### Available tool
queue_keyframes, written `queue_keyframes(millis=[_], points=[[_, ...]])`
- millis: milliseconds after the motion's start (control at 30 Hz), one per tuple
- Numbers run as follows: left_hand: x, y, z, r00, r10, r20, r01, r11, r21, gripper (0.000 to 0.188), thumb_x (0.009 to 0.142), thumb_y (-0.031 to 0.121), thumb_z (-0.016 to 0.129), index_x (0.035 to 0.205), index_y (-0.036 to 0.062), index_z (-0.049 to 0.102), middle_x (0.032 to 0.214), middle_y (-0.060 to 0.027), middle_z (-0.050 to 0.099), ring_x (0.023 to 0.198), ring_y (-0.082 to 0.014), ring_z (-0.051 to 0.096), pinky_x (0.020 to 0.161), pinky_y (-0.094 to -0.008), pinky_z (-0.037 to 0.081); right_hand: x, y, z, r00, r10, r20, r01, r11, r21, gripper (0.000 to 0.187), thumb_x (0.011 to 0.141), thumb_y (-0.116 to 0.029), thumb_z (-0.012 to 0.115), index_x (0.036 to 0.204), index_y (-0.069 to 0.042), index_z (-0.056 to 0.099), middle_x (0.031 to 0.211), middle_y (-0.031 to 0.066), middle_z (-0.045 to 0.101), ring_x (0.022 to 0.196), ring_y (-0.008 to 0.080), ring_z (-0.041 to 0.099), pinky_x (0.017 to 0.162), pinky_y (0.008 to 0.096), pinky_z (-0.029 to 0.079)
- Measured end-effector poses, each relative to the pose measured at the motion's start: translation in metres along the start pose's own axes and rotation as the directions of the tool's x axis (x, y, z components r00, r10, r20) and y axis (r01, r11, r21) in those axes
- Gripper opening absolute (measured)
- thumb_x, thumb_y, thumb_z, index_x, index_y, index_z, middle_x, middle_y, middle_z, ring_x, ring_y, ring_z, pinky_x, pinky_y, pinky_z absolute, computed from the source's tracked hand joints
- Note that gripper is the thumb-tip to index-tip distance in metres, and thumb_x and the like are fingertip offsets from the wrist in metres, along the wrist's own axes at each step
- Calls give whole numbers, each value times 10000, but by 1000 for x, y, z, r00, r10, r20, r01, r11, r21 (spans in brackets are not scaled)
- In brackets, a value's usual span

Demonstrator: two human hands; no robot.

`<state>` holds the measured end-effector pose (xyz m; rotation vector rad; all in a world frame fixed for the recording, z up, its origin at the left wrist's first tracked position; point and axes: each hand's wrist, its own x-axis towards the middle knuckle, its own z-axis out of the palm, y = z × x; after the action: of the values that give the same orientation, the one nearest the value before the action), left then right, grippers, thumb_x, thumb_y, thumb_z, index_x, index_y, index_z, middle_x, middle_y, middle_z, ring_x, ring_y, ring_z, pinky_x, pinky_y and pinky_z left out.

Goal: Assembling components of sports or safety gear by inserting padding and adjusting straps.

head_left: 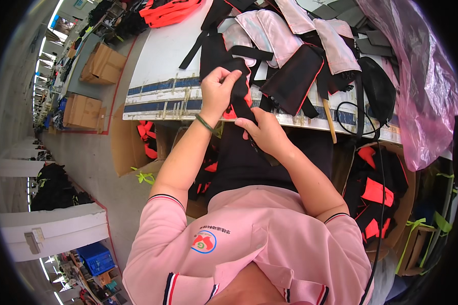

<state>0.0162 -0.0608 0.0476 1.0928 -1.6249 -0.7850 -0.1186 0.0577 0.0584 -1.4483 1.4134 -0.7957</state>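
At the table's near edge I hold a black strap [240, 101] that belongs to a black fabric piece [215, 55] with a bright orange-red lining. My left hand [219, 91] pinches it higher up, thumb and fingers pressed together. Lower down, my right hand [267, 132] is closed round the strap, with its thumb on top. The strap's lower end hangs past the edge over my lap. Right of my hands lies a black padded piece [294, 79] with an orange-red border. Beyond it are several pale, shiny pads [280, 38] with black straps.
A white worktable [155, 66] carries blue-striped tape along its front. On its right are a black pouch [379, 89], a wooden stick [330, 122], a black cable [379, 168] and a pink plastic bag [425, 86]. Cardboard boxes [130, 147] of black-and-orange pieces stand below.
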Motion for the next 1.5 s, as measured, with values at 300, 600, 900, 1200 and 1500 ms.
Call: queue_keyframes(millis=[300,600,900,1200,1500], points=[[63,-38,-57,921,17,-388,38,990,134,330,791,211,735,619,13,536,533,0,483,518,-90,402,497,-284,365,-18,-4,23,979,-91,183,8,911,413,332,954,-288,520,795,4,510,578,58,545,513,129,539,498,305,435],[65,-100,-173,842,-98,-531,324,879,351,326,738,265,769,637,13,589,569,-50,567,545,-146,489,553,-327,423,-53,-16,33,904,-76,421,-72,943,326,329,958,-304,516,819,-6,513,571,79,554,507,133,548,503,305,443],[-18,-111,-365,883,-96,-459,342,801,492,361,782,270,749,610,45,525,570,6,480,578,-86,408,546,-301,392,-67,-4,46,805,-285,519,299,952,60,256,889,-282,602,865,-28,587,694,135,614,653,350,602,634,404,492],[-125,-182,-361,766,-638,-79,444,436,783,269,776,253,748,843,34,608,780,-79,633,736,-176,591,697,-316,485,21,92,-45,869,-343,-357,-47,661,-749,527,707,-171,749,1181,-96,529,1166,123,519,1099,306,498,880,428,415],[-30,-55,-50,921,31,389,-118,973,201,212,824,141,667,997,29,619,894,-87,614,816,-217,613,747,-291,485,23,121,-44,818,-378,-433,-51,702,-710,161,804,-121,643,871,-25,533,918,126,606,875,315,586,761,379,475]])
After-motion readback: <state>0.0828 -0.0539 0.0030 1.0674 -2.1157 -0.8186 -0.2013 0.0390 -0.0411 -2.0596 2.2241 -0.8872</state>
